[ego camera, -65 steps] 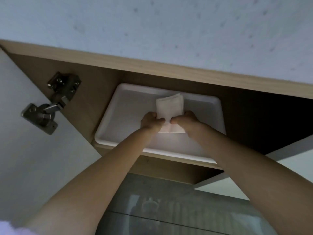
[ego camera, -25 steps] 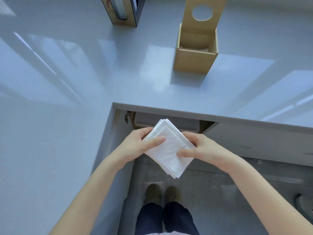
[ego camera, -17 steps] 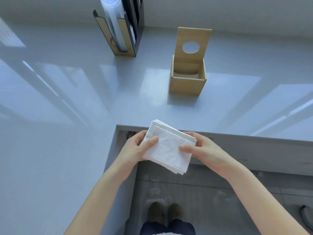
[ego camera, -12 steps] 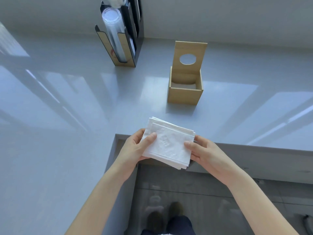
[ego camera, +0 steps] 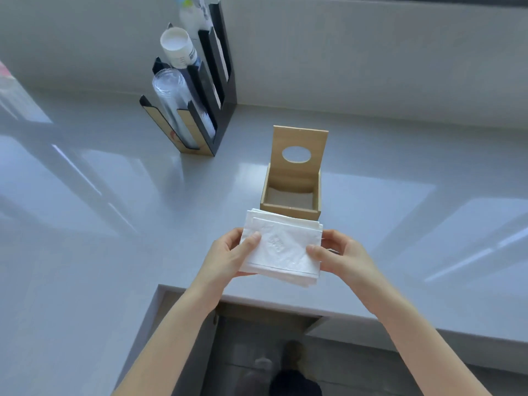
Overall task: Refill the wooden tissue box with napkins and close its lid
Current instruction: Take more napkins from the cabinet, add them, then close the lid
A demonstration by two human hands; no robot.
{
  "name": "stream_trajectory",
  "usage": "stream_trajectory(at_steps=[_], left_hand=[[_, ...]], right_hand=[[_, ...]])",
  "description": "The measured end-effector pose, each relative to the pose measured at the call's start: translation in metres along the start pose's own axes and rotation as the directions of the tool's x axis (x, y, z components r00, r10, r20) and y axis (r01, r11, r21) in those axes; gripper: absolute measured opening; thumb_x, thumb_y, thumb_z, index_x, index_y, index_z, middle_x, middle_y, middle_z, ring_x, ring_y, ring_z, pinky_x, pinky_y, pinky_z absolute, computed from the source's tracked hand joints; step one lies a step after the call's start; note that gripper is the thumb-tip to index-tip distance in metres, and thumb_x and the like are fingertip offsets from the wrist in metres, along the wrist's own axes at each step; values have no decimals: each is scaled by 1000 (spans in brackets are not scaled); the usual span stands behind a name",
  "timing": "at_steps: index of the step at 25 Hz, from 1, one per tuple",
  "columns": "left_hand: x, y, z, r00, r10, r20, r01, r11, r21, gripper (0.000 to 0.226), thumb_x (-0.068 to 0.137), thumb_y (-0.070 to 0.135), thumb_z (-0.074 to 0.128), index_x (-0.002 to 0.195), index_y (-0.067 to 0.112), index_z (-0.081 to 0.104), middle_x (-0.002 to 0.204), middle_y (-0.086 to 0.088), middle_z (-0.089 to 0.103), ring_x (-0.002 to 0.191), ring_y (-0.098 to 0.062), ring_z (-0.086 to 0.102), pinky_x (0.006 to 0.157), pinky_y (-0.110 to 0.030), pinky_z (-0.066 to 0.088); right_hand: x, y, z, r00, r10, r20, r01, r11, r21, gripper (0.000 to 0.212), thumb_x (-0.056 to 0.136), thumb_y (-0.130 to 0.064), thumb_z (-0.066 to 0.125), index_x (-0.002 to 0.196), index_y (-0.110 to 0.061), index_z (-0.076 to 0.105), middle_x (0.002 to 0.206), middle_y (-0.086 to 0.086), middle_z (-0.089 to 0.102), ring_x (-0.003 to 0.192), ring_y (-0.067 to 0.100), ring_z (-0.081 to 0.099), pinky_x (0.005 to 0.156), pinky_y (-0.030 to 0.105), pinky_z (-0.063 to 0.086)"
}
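A stack of white napkins (ego camera: 281, 248) is held flat between both hands above the grey counter. My left hand (ego camera: 227, 257) grips its left edge, thumb on top. My right hand (ego camera: 341, 257) grips its right edge. Just beyond the stack stands the wooden tissue box (ego camera: 291, 197), its far side against no wall. Its hinged lid (ego camera: 300, 150) with a round hole stands upright at the back. A little white paper shows low inside the box. The stack's far edge overlaps the box's front wall in the head view.
A black and wood cup dispenser (ego camera: 197, 110) with clear and paper cups stands at the back left. The glossy grey counter (ego camera: 114, 195) runs to a wall behind. An open cupboard (ego camera: 265, 318) lies below the counter's front edge, with floor and shoes under it.
The napkins went from the white tray in the cupboard up over the counter. Both hands carried the stack forward, close to the box's front; the view tilted up.
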State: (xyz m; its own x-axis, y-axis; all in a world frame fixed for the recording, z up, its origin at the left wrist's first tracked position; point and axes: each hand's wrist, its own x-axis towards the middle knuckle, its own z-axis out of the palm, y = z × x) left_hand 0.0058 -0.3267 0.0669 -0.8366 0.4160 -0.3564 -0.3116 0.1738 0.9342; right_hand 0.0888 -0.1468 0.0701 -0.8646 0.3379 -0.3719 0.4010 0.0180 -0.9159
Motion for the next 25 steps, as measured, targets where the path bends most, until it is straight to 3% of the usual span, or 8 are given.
stream_trajectory(at_steps=[4,7,10,13,19,25], left_hand=[[34,15,18,999,8,-43,-5,997,71,24,90,30,52,106,16,64,103,-1,69,89,-13,64,81,-23,50],[56,22,26,996,7,-85,5,990,140,22,90,32,52,101,19,66,99,-2,68,87,-14,62,77,-21,48],[73,30,32,994,7,-111,15,981,196,18,90,27,54,99,16,64,89,0,63,76,-13,60,62,-11,49],[88,36,36,981,34,-193,16,968,251,19,87,25,59,103,14,58,88,-1,60,78,-17,59,65,-23,52],[111,45,32,967,96,-238,-6,936,352,19,84,26,63,99,16,54,92,0,60,84,-24,60,74,-40,54],[131,52,25,959,147,-240,-14,877,481,25,85,27,60,104,11,57,93,-2,59,86,-19,54,72,-27,42]], right_hand=[[40,-14,-29,1000,8,29,-6,998,-58,17,87,-12,59,103,-17,63,91,-2,69,66,0,68,69,13,56],[66,-24,-44,999,3,44,2,993,-115,13,87,-11,59,93,-23,61,83,-7,66,63,-1,66,60,8,53],[87,-32,-52,999,0,39,8,982,-190,14,85,-12,59,97,-22,60,82,-8,64,75,9,64,74,21,54],[104,-38,-54,1000,-8,21,13,961,-277,18,83,-15,59,100,-22,57,85,-8,64,87,17,64,87,36,52],[125,-48,-47,1000,3,-30,-12,947,-321,23,82,-15,58,106,-18,57,89,-4,63,92,21,63,87,34,51],[134,-52,-36,997,15,-81,-39,949,-312,24,86,-24,56,109,-14,57,96,-1,62,97,21,60,93,41,51]])
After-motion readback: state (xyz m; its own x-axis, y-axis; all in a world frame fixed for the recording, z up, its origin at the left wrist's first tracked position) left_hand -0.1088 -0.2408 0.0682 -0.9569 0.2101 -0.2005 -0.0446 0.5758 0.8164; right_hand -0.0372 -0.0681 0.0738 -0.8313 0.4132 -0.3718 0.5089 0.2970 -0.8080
